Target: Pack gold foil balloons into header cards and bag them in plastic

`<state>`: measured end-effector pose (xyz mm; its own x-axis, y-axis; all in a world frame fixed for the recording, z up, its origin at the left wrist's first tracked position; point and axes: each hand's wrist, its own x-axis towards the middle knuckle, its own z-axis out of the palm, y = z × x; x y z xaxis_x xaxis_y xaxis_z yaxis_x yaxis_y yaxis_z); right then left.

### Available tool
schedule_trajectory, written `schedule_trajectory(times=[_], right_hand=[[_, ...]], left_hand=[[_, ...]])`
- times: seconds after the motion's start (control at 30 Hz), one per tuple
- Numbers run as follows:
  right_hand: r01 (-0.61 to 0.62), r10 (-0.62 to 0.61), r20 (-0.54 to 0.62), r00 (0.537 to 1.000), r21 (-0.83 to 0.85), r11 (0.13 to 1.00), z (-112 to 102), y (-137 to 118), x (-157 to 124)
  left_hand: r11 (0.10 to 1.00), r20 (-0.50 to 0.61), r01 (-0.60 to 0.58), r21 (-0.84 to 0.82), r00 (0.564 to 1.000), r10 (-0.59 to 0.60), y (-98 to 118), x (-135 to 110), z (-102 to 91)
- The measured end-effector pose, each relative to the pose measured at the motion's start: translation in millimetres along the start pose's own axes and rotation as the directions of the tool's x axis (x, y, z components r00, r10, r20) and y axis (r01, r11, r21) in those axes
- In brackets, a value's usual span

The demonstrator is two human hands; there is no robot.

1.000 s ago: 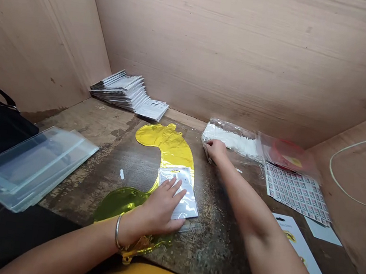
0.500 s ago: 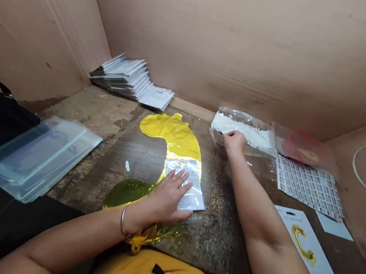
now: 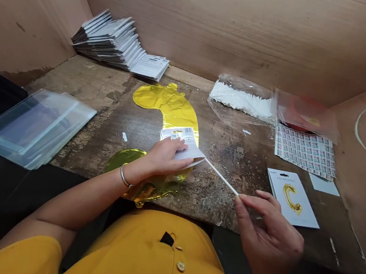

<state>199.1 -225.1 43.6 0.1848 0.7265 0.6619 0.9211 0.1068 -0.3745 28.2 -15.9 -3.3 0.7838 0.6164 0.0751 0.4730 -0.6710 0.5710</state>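
Observation:
My left hand (image 3: 169,155) holds down a small white printed card packet (image 3: 183,132) in clear plastic, its fingers on top and its thumb along the near edge. The packet's right-hand end gapes a little. A thin white straw (image 3: 220,177) is pinched at its near end between the thumb and finger of my right hand (image 3: 267,227). The straw's far tip is at the packet's gaping corner; whether it is inside I cannot tell. Under the packet and my left hand lies a flat gold foil balloon (image 3: 182,110), partly hidden.
A stack of packets (image 3: 114,42) stands at the back left. Clear plastic sleeves (image 3: 33,130) lie at left. Along the right are a bag of white straws (image 3: 244,100), a reddish plastic bag (image 3: 306,112), sticker sheets (image 3: 304,149) and a balloon card (image 3: 292,197). Wooden walls enclose the table.
My right hand has come back from the bag of straws towards me, now with one straw. The packet under my left hand has turned and its end has lifted. The view has tilted down.

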Motion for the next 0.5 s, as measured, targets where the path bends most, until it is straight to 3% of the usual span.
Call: schedule_trajectory(times=[0.17,0.3,0.4,0.5], right_hand=[[0.088,-0.091,0.111,0.99,0.035,0.995,15,0,15],[0.155,-0.138,0.181,0.974,-0.081,0.985,50,13,15],[0.144,-0.108,0.269,0.957,-0.119,0.982,76,33,10],[0.07,-0.039,0.373,0.927,-0.071,0.995,83,53,10]], left_hand=[[0.999,-0.054,-0.008,0.033,0.998,0.009,0,0,2.6],[0.989,-0.065,-0.079,0.122,0.994,0.087,-2,-3,8.8],[0.971,-0.081,-0.139,0.194,0.984,0.157,-5,-8,17.2],[0.963,-0.051,-0.132,0.234,0.988,0.147,-8,-11,23.5]])
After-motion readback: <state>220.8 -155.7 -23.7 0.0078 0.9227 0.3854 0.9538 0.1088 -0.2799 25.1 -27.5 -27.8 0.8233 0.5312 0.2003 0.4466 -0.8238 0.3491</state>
